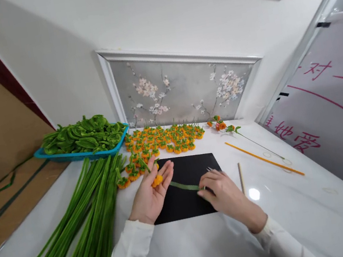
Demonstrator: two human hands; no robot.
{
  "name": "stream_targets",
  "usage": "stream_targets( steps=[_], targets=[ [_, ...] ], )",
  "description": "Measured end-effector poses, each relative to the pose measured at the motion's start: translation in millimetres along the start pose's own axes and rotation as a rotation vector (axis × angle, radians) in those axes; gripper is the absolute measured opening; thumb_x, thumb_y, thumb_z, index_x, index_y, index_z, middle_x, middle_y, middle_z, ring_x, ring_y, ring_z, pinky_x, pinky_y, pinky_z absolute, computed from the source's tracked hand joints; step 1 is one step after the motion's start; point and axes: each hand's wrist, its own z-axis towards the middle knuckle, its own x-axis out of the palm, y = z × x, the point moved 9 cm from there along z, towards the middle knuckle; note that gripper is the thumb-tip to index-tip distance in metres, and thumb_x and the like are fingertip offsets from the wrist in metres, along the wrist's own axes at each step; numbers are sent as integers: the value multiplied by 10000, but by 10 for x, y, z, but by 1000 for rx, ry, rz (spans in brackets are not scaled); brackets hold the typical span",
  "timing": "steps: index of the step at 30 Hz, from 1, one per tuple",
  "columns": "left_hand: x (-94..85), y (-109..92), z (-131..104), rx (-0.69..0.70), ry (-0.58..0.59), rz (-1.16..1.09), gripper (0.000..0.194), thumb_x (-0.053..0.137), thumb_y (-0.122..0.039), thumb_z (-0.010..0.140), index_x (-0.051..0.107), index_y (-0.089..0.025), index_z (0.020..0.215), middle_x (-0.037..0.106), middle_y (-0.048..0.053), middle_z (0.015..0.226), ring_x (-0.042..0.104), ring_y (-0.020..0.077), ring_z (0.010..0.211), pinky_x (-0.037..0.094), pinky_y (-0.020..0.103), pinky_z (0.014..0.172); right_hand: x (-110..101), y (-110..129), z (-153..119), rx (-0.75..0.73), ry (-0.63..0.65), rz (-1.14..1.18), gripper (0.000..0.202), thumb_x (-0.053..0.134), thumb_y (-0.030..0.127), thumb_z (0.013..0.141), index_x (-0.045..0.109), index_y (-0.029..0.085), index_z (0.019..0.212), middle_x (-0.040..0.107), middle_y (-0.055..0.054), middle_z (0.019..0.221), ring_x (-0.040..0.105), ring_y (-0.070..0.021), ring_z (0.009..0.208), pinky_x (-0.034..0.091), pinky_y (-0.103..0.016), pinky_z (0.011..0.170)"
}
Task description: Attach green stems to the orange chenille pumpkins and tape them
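Note:
My left hand [150, 194] is turned palm up, with a small orange flower [157, 180] of fuzzy pipe cleaner held under the thumb. A green stem piece [146, 166] sticks up beside that thumb. From near its fingertips, a strip of green floral tape [184, 186] runs across to my right hand [218, 189], whose closed fingers grip the tape's other end. Pointed metal tips [209, 168] show past the right knuckles; the rest of that tool is hidden. Both hands are over a black mat [185, 208].
Many orange flowers [163, 139] stand in rows at the back. A blue tray [86, 154] of green leaves and bundles of green pipe cleaners [98, 221] lie left. To the right are a finished flower stem [256, 142], an orange pipe cleaner [263, 159] and a thin stick [241, 178].

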Motion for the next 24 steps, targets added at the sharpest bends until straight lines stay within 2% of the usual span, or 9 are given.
stream_targets(
  steps=[3,6,9,13,16,18,20,22,24],
  targets=[
    [134,-6,-54,148,116,448,364,626,-157,787,613,-257,1136,654,60,1173,619,215,1087,479,353,958,98,99,-39,0,21,-69,58,681,249,792,651,202,776,665,-53,920,579,-250,920,404,-405,815],
    [308,194,-131,257,306,1018,287,640,-59,675,725,-221,896,707,64,1055,616,252,1051,420,367,984,156,88,-66,5,33,-66,51,682,210,782,652,203,823,655,-58,974,569,-253,951,408,-404,807],
    [418,387,-217,316,477,1230,299,615,-55,660,715,-240,872,707,41,1031,619,235,985,435,326,914,162,25,-76,8,33,-34,103,648,160,793,656,217,879,650,-49,991,563,-240,958,411,-384,792],
    [444,411,-256,320,506,1348,268,570,-61,673,680,-230,850,688,7,794,611,186,759,442,271,709,158,-25,-82,6,17,-1,177,581,67,808,656,226,818,658,-22,950,561,-213,948,404,-353,795],
    [372,398,-227,129,478,1245,270,574,-67,685,660,-213,895,676,-5,718,611,156,666,434,243,624,163,-39,-90,15,11,37,190,545,64,833,643,214,768,664,-23,925,558,-220,953,400,-358,802],
    [280,403,-199,-82,431,995,250,637,-121,691,641,-193,930,673,6,715,590,128,588,389,193,488,163,-33,-99,7,12,65,187,537,69,842,639,211,776,665,-32,928,553,-229,966,397,-364,807],
    [197,344,-153,-204,336,625,249,677,-171,700,633,-181,945,670,31,756,567,99,568,303,143,391,163,-19,-111,-5,22,94,190,541,57,836,634,212,775,666,-31,935,545,-232,988,389,-369,820],
    [85,202,-67,-168,191,301,228,681,-187,716,641,-189,940,669,49,834,577,85,624,310,115,393,162,-1,-124,-16,38,132,208,540,35,825,631,214,772,671,-24,920,536,-232,1018,376,-372,841],
    [-20,91,1,-69,95,284,206,672,-186,728,653,-200,933,672,62,939,596,91,684,373,120,442,153,18,-134,-19,46,177,226,526,26,830,635,219,784,677,-18,889,531,-228,1038,363,-376,860]
  ],
)
